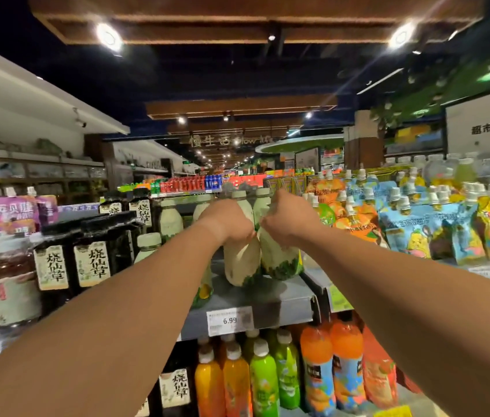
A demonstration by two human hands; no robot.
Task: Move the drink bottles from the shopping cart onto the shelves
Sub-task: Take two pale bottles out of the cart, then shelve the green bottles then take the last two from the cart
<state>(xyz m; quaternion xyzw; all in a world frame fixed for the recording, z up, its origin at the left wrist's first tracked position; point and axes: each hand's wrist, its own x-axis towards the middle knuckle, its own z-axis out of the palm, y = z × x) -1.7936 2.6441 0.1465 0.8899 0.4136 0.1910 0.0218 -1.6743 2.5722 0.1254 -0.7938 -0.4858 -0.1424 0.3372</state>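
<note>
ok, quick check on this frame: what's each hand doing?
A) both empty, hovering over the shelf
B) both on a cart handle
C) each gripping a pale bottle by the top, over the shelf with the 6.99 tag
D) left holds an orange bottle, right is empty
C: the left hand and right hand each grip a pale bottle, left one, right one, above the shelf bearing the 6.99 tag.

Light: your view is dim overall, lit by round ceiling spotlights (108, 36) that flare with streaks.
Blur: your shelf edges smear, perhaps from head motion.
Distortion: wide-angle bending curves the shelves (249, 311) outward.
</note>
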